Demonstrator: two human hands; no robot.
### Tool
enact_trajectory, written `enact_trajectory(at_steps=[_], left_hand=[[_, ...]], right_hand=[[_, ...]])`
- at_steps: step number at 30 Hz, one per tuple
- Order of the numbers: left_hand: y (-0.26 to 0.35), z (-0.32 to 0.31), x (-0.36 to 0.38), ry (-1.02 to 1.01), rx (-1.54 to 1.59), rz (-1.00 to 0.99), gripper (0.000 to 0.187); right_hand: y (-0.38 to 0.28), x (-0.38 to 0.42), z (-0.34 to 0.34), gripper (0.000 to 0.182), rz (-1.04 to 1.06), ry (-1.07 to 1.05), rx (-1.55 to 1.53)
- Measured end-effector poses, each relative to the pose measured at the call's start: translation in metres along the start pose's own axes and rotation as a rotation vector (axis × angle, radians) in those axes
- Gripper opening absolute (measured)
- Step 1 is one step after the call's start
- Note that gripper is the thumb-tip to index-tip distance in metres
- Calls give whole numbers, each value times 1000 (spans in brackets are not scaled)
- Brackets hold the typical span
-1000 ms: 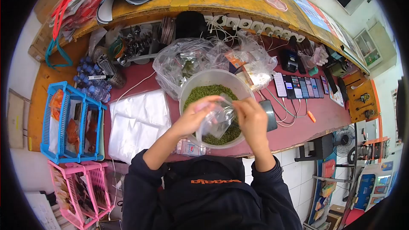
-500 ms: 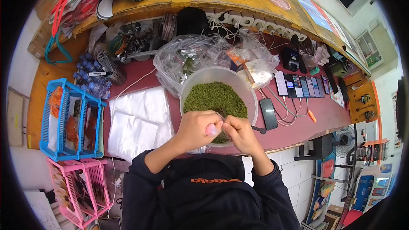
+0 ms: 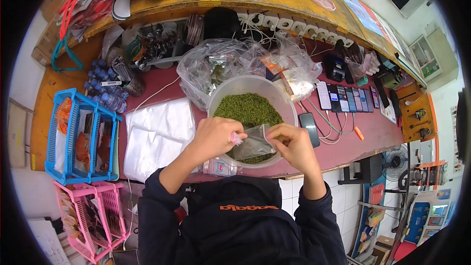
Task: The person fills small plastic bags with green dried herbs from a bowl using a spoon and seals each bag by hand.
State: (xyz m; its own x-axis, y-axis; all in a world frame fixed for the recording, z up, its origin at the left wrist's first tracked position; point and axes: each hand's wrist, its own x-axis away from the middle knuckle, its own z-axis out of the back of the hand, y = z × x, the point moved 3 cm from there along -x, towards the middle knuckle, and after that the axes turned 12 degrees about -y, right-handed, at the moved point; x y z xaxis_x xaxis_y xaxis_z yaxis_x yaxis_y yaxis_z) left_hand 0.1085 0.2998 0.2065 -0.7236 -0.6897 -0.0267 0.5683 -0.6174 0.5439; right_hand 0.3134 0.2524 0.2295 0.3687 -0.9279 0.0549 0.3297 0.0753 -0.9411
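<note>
A small clear plastic bag (image 3: 253, 143) is stretched between my two hands over a translucent tub (image 3: 290, 102). My left hand (image 3: 215, 136) is closed at the bag's left side, and a crumpled pinkish-white piece (image 3: 236, 139) pokes out of its grip. With thumb and fingers, my right hand (image 3: 293, 143) pinches the bag's right edge. Dried green flakes (image 3: 250, 105) fill part of the tub below. The bag looks flat, with little or nothing in it. Near the table edge, under my left wrist, lies a printed clear packet (image 3: 219, 168).
White plastic sheets (image 3: 159, 135) lie left of the tub, beside a blue basket (image 3: 83, 140). Behind the tub sits a large clear bag (image 3: 216, 66). Several phones (image 3: 348, 99) with cables and a power bank (image 3: 309, 130) are on the right.
My hands have moved apart, with the bag now spread between them. The right hand shifted right and covers the dark handle seen at the tub's side. The printed packet is now in fuller view.
</note>
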Motion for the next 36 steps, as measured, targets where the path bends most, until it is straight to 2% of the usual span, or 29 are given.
enact_trajectory(at_steps=[1, 3, 4, 6, 8, 10, 11, 13, 14, 18, 20, 21, 23, 27, 32, 34, 35, 36], left_hand=[[3, -2, -2, -3, 1, -3, 31], [15, 1, -6, 278, -90, -80, 35], [21, -1, -7, 278, -90, -80, 35], [35, -2, -7, 303, -8, -232, 39], [27, -8, -8, 366, -27, -243, 43], [18, -3, -3, 463, -83, -250, 48], [12, 1, 2, 461, -82, -248, 48], [-3, 11, 10, 460, 38, -119, 50], [-8, 15, 14, 485, 75, -125, 51], [-24, 27, 30, 494, 216, -71, 57], [-29, 30, 32, 499, 211, -93, 58], [-28, 32, 31, 508, 205, -120, 59], [-25, 33, 29, 508, 228, -116, 59], [-18, 35, 26, 521, 304, -123, 60], [-23, 37, 25, 562, 262, -161, 58], [-26, 32, 21, 574, 251, -172, 57], [-29, 26, 17, 518, 254, -134, 58], [-29, 20, 13, 463, 256, -96, 59]], right_hand=[[-5, 1, 1, 19, 14, -37, 183], [-8, 2, -1, 25, 11, -16, 266], [-10, 1, -4, 31, 12, 0, 348], [-22, -1, -13, 30, 32, 39, 397], [-21, -3, -14, 29, 49, 80, 443], [-9, -8, -11, 23, 230, 287, 608], [1, -8, -11, 23, 228, 285, 605], [29, -11, -12, 18, -94, 148, 894], [46, -9, -16, 14, -159, 24, 972], [57, -6, -14, 10, -110, 49, 955], [42, -5, -4, 13, -212, 13, 1128], [38, -3, -4, 13, -214, 17, 1129], [31, -1, -16, 11, -173, -146, 1098], [16, -5, -21, 11, -80, -136, 948], [36, -4, 12, 11, -92, -60, 420], [28, 0, 27, 12, -151, -25, 414], [24, 3, 33, 14, -210, 8, 407], [18, 6, 37, 13, -146, 77, 395]])
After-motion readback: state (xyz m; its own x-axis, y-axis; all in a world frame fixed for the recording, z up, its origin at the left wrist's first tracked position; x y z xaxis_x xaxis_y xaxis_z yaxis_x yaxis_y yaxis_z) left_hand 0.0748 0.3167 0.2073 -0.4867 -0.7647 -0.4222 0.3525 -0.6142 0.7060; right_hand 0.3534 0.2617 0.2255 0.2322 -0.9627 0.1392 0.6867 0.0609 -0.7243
